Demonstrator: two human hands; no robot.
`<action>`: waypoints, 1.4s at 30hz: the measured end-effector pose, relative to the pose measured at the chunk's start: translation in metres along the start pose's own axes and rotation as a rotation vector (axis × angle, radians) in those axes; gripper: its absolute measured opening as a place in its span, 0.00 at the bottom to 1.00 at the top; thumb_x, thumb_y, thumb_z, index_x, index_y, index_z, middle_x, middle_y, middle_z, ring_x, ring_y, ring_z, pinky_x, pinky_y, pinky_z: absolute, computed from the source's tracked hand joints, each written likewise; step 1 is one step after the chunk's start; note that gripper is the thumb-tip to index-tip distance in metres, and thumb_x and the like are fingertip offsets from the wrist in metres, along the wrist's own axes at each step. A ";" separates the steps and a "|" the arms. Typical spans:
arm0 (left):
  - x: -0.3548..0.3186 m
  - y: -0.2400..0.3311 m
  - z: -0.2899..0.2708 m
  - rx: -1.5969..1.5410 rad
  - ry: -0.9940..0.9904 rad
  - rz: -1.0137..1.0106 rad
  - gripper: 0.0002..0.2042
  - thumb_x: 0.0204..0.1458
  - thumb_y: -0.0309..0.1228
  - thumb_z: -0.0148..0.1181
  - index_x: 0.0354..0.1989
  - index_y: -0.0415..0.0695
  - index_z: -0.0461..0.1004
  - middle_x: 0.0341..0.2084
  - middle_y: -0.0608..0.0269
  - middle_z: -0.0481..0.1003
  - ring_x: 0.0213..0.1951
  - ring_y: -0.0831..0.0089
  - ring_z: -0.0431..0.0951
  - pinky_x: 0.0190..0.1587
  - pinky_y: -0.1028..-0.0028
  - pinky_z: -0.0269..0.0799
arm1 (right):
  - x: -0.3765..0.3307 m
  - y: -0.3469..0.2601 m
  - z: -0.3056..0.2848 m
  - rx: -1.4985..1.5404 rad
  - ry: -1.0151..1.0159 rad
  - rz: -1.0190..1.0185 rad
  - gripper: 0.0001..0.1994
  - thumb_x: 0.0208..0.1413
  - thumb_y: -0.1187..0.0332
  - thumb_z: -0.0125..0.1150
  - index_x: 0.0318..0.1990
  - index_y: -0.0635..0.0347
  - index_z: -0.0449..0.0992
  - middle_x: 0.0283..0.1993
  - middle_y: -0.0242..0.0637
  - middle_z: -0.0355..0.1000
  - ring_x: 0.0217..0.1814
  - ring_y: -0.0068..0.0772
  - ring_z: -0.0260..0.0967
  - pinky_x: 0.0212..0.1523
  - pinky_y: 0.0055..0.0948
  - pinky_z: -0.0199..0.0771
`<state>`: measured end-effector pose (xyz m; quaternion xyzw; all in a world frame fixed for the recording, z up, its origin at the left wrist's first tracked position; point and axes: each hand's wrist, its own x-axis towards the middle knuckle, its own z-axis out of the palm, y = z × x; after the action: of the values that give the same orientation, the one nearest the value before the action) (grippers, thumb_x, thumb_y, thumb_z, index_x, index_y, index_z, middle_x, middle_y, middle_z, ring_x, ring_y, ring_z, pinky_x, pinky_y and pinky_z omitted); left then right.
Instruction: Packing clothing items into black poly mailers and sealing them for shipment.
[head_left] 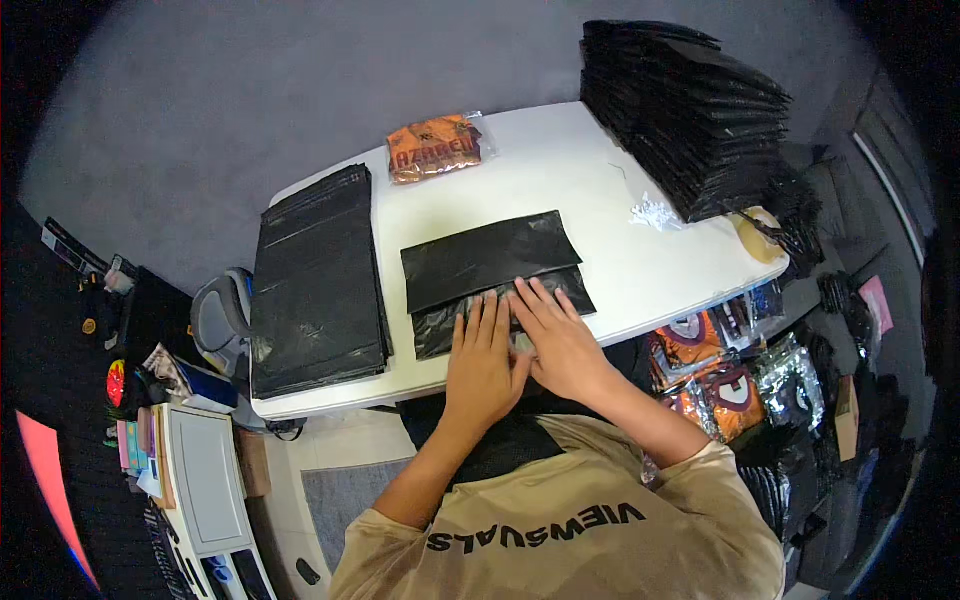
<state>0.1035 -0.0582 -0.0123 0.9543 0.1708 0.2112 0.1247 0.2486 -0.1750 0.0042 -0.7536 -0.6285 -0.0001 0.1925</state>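
Observation:
A black plastic mailing bag (490, 262) lies folded over on the white table in front of me, its upper flap spread across the lower part. My left hand (482, 350) rests flat on the bag's near part, fingers stretched out. Beside it my right hand (555, 340) also presses flat, its fingertips at the flap's lower edge. Neither hand grips anything. What the bag contains, if anything, cannot be seen.
A stack of flat black bags (315, 285) lies on the left of the white table (540, 150). An orange garment in clear plastic (433, 150) sits at the back. A tall pile of black packages (690, 110) stands back right. Packed garments (730, 400) lie beyond the table's right edge.

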 end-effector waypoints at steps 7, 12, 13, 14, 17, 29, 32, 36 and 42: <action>-0.043 -0.036 -0.013 0.153 0.016 -0.236 0.40 0.65 0.46 0.60 0.78 0.32 0.56 0.77 0.39 0.59 0.79 0.43 0.56 0.80 0.44 0.45 | -0.033 0.017 0.004 -0.035 0.029 0.114 0.41 0.71 0.46 0.56 0.79 0.70 0.55 0.84 0.55 0.51 0.88 0.53 0.45 0.84 0.55 0.43; -0.052 -0.044 -0.026 0.147 0.083 -0.283 0.35 0.65 0.44 0.60 0.70 0.25 0.66 0.70 0.34 0.67 0.74 0.40 0.63 0.77 0.47 0.55 | -0.048 0.024 -0.003 -0.072 0.047 0.204 0.42 0.71 0.47 0.56 0.77 0.75 0.57 0.83 0.61 0.52 0.86 0.56 0.48 0.84 0.56 0.44; -0.047 -0.039 -0.029 0.147 0.087 -0.280 0.35 0.65 0.44 0.60 0.70 0.25 0.66 0.70 0.34 0.67 0.74 0.40 0.63 0.77 0.47 0.55 | -0.049 0.024 -0.008 -0.048 0.027 0.241 0.42 0.71 0.46 0.56 0.77 0.76 0.57 0.83 0.62 0.52 0.86 0.57 0.48 0.84 0.55 0.45; -0.040 -0.033 -0.031 0.132 0.151 -0.266 0.31 0.64 0.41 0.62 0.67 0.27 0.70 0.67 0.36 0.70 0.72 0.40 0.66 0.75 0.48 0.59 | -0.047 0.021 -0.011 -0.032 0.095 0.256 0.37 0.69 0.51 0.61 0.74 0.73 0.63 0.78 0.62 0.59 0.82 0.58 0.55 0.81 0.55 0.51; -0.018 -0.026 -0.039 0.081 0.262 -0.154 0.22 0.61 0.33 0.65 0.60 0.33 0.76 0.61 0.43 0.75 0.67 0.44 0.71 0.70 0.51 0.66 | -0.025 0.013 -0.028 0.102 0.259 0.209 0.29 0.64 0.60 0.68 0.68 0.64 0.70 0.69 0.56 0.68 0.75 0.56 0.63 0.75 0.54 0.61; 0.019 -0.109 -0.054 0.131 0.227 0.025 0.09 0.52 0.23 0.70 0.41 0.41 0.83 0.41 0.59 0.80 0.47 0.56 0.78 0.52 0.58 0.72 | 0.030 0.092 -0.022 0.067 0.388 0.092 0.10 0.52 0.75 0.73 0.43 0.56 0.82 0.55 0.37 0.76 0.61 0.46 0.72 0.63 0.45 0.70; 0.020 -0.110 -0.056 0.136 0.258 0.035 0.05 0.52 0.23 0.70 0.36 0.41 0.82 0.37 0.59 0.79 0.43 0.56 0.77 0.49 0.58 0.72 | 0.027 0.093 -0.022 0.079 0.409 0.072 0.07 0.52 0.75 0.73 0.38 0.57 0.82 0.51 0.36 0.77 0.58 0.46 0.73 0.60 0.44 0.71; 0.018 -0.116 -0.052 0.152 0.251 0.024 0.04 0.52 0.23 0.70 0.33 0.41 0.80 0.35 0.58 0.78 0.42 0.55 0.77 0.48 0.58 0.71 | 0.026 0.091 -0.021 0.082 0.371 0.069 0.06 0.51 0.75 0.73 0.36 0.58 0.82 0.50 0.36 0.77 0.56 0.46 0.74 0.59 0.43 0.72; 0.013 -0.116 -0.052 0.120 0.183 -0.004 0.06 0.51 0.22 0.71 0.35 0.41 0.80 0.37 0.57 0.78 0.45 0.53 0.77 0.49 0.57 0.73 | 0.024 0.091 -0.032 0.048 0.315 0.094 0.06 0.51 0.75 0.73 0.35 0.58 0.82 0.51 0.37 0.77 0.57 0.45 0.74 0.60 0.43 0.73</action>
<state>0.0598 0.0612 0.0022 0.9364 0.1960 0.2866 0.0516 0.3477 -0.1743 0.0136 -0.7679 -0.5545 -0.0943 0.3065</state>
